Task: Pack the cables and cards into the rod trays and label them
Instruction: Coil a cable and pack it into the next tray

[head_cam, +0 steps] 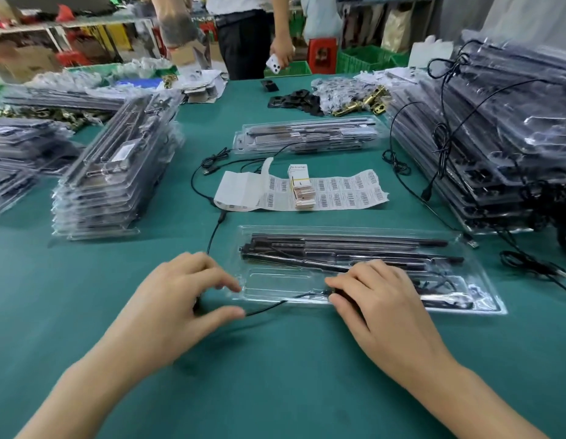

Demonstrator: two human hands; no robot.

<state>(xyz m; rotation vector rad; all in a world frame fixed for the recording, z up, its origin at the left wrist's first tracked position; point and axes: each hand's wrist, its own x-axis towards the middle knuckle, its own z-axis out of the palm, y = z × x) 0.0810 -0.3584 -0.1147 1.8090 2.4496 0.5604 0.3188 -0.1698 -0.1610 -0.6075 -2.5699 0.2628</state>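
The black cable (269, 307) runs from the right grip (380, 299), curled on its end in the near pocket of the rod tray (275, 280), to the left grip (174, 296), pinching the slack just outside. A hard tug could, I'd say, spring it out or drag the tray.

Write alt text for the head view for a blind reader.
The left hand holds a black cable while the right hand pinches it inside a clear rod tray on a green table. Barcode labels, cards and tray stacks lie beyond.
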